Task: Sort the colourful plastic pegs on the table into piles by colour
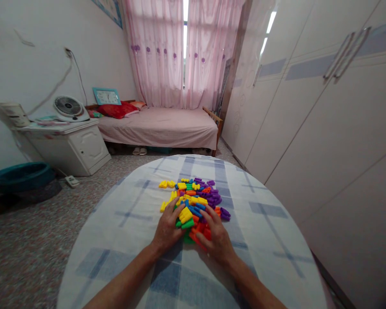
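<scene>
A heap of colourful plastic building pieces lies on the round table (122, 257). My left hand (167, 226) rests at the near left of the heap, fingers apart, touching its edge beside a yellow piece (185, 214) and a green piece (188, 224). Across from it, my right hand (218, 235) lies with spread fingers over the orange-red pieces (204, 231). Blue pieces (196, 209) show between the two hands. Purple pieces (215, 198) gather on the far right, and two yellow pieces (166, 184) sit at the far left. My palms hide part of the heap.
A blue-and-white checked cloth covers the table. Beyond it stands a bed (161, 124) with a pink sheet. White wardrobes (334, 141) line the right side. On the left are a white cabinet (86, 146) with a fan (69, 108) on it and a teal basin (22, 176).
</scene>
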Motion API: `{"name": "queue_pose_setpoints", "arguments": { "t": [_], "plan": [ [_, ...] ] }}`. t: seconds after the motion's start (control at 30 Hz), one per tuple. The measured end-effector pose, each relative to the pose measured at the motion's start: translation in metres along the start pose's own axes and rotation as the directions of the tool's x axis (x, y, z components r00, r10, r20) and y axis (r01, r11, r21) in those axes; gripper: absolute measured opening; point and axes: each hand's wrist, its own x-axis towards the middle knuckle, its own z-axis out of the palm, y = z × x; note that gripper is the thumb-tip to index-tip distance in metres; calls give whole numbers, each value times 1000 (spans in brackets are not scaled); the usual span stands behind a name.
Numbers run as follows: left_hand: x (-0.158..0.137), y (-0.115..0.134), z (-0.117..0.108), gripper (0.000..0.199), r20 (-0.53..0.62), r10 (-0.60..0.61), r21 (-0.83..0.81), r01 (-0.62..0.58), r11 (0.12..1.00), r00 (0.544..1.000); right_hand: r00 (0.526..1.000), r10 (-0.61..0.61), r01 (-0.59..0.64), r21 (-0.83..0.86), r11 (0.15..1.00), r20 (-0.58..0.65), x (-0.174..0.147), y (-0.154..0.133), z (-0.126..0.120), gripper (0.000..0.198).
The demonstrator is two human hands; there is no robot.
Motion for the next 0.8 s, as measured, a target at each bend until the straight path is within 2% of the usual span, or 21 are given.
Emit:
{"name": "queue_pose_setpoints", "arguments": {
  "t": [0.1,0.23,0.33,0.4,0.43,0.53,0.6,0.7,0.8],
  "plan": [
    [26,3,2,55,13,-4,4,4,1000,1000,997,28,-25,45,999,-71,32,3,4,41],
    [64,4,-3,52,50,-20,63,16,998,999,999,-7,9,57,998,-44,74,8,0,30],
    [87,-7,-13,59,154,19,31,-24,999,988,999,-25,26,42,999,-28,99,19,-15,25],
    [97,-27,-20,65,203,49,-35,-43,998,978,997,36,-34,32,999,-74,113,40,-27,27],
    [100,-42,-22,64,189,32,-60,-21,998,981,991,81,-79,27,997,-105,119,55,-32,30],
    [105,-99,-22,50,20,-181,-16,182,983,983,977,172,-177,-28,984,-128,133,115,-39,41],
    [107,-136,-16,46,-21,-254,36,254,966,967,972,218,-224,-64,972,-92,140,154,-34,47],
    [116,-169,-2,37,49,-196,36,194,980,979,960,278,-280,-90,956,-35,153,190,-17,49],
    [133,-171,16,35,185,-101,-79,117,990,977,959,279,-274,-80,958,55,170,191,2,48]
  ]
}}
